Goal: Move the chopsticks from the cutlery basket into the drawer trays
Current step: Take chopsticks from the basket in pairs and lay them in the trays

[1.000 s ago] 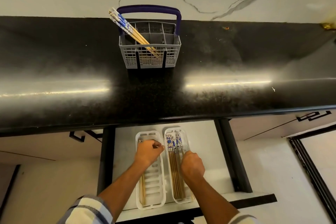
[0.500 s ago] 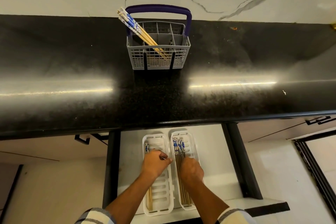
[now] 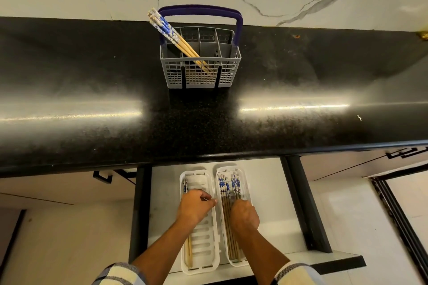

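A few chopsticks (image 3: 183,45) with blue-patterned tops lean out of the left compartment of the grey cutlery basket (image 3: 200,76) on the black worktop (image 3: 301,71), so the task is not finished. Below, in the open drawer (image 3: 266,192), two white trays lie side by side: the right tray (image 3: 244,177) holds a full row of chopsticks, the left tray (image 3: 203,178) only a pair or so along its left wall.

The left hand (image 3: 194,208) rests curled over the left tray, its grip narrow; whether it pinches anything I cannot tell. The right hand (image 3: 244,217) lies knuckles-up on the right tray's chopsticks, and its grip is hidden too.

The risk, as I judge it, is a stick laid crooked riding up on the tray rim and fouling the drawer. Lifting a hand carelessly could drag the loose row askew. The leaning ones in the basket could tip it when pulled sideways
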A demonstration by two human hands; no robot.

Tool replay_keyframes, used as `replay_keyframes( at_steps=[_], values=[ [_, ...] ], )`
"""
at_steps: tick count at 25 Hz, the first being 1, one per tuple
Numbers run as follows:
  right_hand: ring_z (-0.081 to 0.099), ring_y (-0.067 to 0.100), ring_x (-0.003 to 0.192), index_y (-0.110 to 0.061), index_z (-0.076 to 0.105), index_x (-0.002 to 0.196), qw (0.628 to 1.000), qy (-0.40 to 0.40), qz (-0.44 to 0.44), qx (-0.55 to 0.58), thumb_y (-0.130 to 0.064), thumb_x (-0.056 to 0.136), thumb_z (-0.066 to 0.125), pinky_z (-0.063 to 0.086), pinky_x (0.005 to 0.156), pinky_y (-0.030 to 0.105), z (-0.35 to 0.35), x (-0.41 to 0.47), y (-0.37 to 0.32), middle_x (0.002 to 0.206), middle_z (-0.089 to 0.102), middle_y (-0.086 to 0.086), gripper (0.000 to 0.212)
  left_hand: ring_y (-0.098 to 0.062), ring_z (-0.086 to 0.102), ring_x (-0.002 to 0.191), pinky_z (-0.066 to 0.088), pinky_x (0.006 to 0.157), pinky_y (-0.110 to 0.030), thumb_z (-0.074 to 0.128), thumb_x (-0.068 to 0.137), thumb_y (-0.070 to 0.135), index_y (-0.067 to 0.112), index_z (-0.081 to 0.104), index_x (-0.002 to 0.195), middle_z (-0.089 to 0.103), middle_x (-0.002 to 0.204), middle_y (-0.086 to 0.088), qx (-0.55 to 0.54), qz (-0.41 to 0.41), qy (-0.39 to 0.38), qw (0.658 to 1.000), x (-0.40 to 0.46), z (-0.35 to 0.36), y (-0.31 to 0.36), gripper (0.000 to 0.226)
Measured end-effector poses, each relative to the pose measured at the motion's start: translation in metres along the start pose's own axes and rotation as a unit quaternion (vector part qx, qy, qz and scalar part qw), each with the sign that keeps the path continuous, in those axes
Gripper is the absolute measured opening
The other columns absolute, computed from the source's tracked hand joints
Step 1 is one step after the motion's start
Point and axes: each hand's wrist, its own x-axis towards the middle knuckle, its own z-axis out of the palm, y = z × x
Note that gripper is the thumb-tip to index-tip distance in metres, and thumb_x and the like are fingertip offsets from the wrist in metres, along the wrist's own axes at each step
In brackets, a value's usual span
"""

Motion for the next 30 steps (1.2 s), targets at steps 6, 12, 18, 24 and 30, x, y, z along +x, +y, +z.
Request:
replay_keyframes(
  at_steps=[6, 12, 18, 24, 30],
  values=[
    [0.070, 0.017, 0.100, -0.015, 0.069, 0.113, 1.000, -0.005, -0.007, -0.019, -0.021, 0.099, 0.054, 0.055, 0.083, 0.026, 0.002, 0.003, -0.001, 0.111, 0.072, 0.003, 0.021, -0.007, 0.070, 0.069, 0.057, 0.066, -0.019, 0.075, 0.085, 0.031, 0.013, 0.074, 0.102, 0.071, 0.082, 0.004, -0.008, -0.014, 0.008, 1.000, -0.002, -0.001, -0.001, 0.025],
    [0.069, 0.017, 0.101, -0.016, 0.066, 0.116, 0.999, -0.017, -0.024, -0.029, -0.025, 0.098, 0.057, 0.054, 0.085, 0.027, 0.008, -0.002, 0.005, 0.113, 0.071, 0.001, 0.022, -0.010, 0.071, 0.074, 0.062, 0.078, -0.031, 0.076, 0.085, 0.030, 0.013, 0.075, 0.101, 0.073, 0.086, 0.002, -0.016, -0.021, 0.008, 1.000, -0.001, 0.002, -0.003, 0.023],
    [0.069, 0.016, 0.099, -0.018, 0.066, 0.115, 0.999, -0.009, -0.041, -0.034, -0.025, 0.098, 0.056, 0.055, 0.083, 0.025, 0.009, -0.005, 0.008, 0.111, 0.071, 0.000, 0.021, -0.009, 0.070, 0.073, 0.060, 0.078, -0.028, 0.076, 0.085, 0.031, 0.014, 0.076, 0.101, 0.074, 0.087, 0.002, -0.009, -0.018, 0.012, 1.000, -0.001, 0.004, 0.001, 0.023],
    [0.068, 0.016, 0.103, -0.017, 0.063, 0.120, 0.997, -0.007, -0.064, -0.044, -0.024, 0.097, 0.059, 0.054, 0.086, 0.026, 0.006, -0.010, 0.010, 0.115, 0.069, 0.001, 0.024, -0.010, 0.071, 0.075, 0.061, 0.077, -0.029, 0.075, 0.085, 0.028, 0.012, 0.075, 0.103, 0.074, 0.088, 0.001, -0.019, -0.020, 0.012, 1.000, -0.005, 0.005, 0.002, 0.024],
    [0.069, 0.014, 0.092, -0.017, 0.064, 0.115, 0.994, -0.005, -0.099, -0.043, -0.024, 0.099, 0.054, 0.057, 0.084, 0.026, -0.044, -0.014, -0.004, 0.105, 0.071, 0.000, 0.020, -0.005, 0.070, 0.077, 0.057, 0.069, -0.019, 0.071, 0.088, 0.035, 0.021, 0.073, 0.099, 0.073, 0.088, 0.008, -0.066, 0.014, 0.006, 0.998, -0.019, -0.029, 0.027, 0.019]
  ],
)
